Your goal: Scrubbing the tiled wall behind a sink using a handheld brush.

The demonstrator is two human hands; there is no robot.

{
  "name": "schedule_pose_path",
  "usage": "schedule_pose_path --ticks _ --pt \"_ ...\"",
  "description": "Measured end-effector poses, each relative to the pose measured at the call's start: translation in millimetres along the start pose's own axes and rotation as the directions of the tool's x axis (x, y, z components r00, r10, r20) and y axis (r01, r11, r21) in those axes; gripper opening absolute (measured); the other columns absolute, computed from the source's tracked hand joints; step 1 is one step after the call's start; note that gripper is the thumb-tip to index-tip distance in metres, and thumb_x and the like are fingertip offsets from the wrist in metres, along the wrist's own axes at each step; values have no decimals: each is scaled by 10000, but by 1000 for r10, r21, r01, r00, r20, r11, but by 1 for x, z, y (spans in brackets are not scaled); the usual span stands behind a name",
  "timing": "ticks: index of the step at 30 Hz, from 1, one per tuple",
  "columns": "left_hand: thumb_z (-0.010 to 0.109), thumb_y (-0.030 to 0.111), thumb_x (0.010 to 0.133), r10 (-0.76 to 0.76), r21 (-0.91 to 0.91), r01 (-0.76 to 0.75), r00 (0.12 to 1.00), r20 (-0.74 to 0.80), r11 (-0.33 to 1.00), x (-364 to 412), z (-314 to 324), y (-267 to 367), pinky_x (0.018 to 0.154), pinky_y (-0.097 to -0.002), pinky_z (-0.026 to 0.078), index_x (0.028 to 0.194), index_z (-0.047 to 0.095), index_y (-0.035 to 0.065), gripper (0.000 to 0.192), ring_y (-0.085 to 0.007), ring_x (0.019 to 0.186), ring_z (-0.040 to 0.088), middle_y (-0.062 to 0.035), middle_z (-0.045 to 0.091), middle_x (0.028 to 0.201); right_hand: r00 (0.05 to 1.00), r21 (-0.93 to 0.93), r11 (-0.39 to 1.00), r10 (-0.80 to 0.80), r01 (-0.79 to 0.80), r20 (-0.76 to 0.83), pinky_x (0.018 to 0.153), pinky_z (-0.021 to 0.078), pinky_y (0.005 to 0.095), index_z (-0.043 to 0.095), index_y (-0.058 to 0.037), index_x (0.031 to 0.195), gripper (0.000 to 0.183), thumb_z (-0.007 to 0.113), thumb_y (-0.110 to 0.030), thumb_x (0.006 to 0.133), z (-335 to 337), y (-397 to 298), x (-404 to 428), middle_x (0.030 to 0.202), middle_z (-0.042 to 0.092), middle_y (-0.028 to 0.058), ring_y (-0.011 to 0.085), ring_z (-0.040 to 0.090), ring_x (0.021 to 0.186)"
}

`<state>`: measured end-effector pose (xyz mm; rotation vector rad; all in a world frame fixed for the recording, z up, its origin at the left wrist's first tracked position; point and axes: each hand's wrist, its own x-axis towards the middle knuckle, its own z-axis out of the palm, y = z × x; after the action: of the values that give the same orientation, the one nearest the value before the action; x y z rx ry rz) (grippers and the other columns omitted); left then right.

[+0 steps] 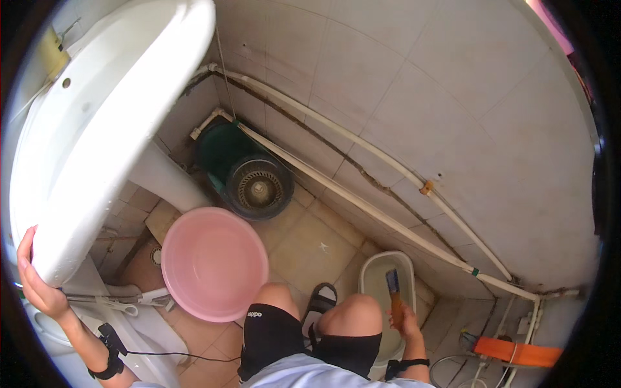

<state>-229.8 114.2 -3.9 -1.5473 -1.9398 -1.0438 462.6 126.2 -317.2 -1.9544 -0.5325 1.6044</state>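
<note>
My left hand (42,286) rests against the lower left end of the white ceramic washbasin (116,126), its fingers spread along the rim. In my right hand (406,321) is a brush, held by its brown handle (396,310); its blue-and-white bristle end points away from me. The brush is over a white oblong tub (413,276) that seems to hold cloudy water, beside my right knee. A round pink plastic basin (213,264) stands on the tiled floor near my left knee, below the washbasin.
A green machine with a round black-rimmed drum (258,188) stands in the wall corner beyond the pink basin. White pipes (359,206) run along the tiled wall. Near the left knee are a floor drain (155,256) and a cable (184,356). An orange object (516,351) lies at lower right.
</note>
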Motion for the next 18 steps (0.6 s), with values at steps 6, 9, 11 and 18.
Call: schedule_pose_path --ticks 6,9,11,18 --pt "220 161 950 -43 -9 42 998 -52 999 0 -4 -11 999 -369 362 1121 545 -106 454 -282 1089 530 -198 573 1145 815 188 949 314 -253 -487 472 447 325 484 -54 1160 409 382 -387 945 -29 126 70 824 606 86 177 514 534" --pt "239 133 934 -39 10 39 997 -66 999 0 -3 -13 998 -366 362 1096 556 -112 432 -274 1080 535 -194 585 1122 763 267 893 449 -363 -465 440 431 299 494 -54 1123 393 394 -386 939 -41 161 101 808 600 85 170 499 506" --pt "245 129 928 -39 10 40 997 -66 999 -1 -3 -12 994 -364 363 1094 558 -111 427 -273 1076 537 -193 587 1119 800 466 801 534 -375 -274 418 420 281 500 -54 1098 382 402 -386 935 -48 169 112 797 596 85 165 490 487" --pt "261 121 920 -7 61 12 997 -79 998 0 0 -7 983 -356 369 1079 568 -109 416 -275 1057 549 -190 597 1101 931 493 802 362 -337 46 352 346 188 531 -42 954 368 388 -380 933 -55 79 61 743 573 68 105 448 456"
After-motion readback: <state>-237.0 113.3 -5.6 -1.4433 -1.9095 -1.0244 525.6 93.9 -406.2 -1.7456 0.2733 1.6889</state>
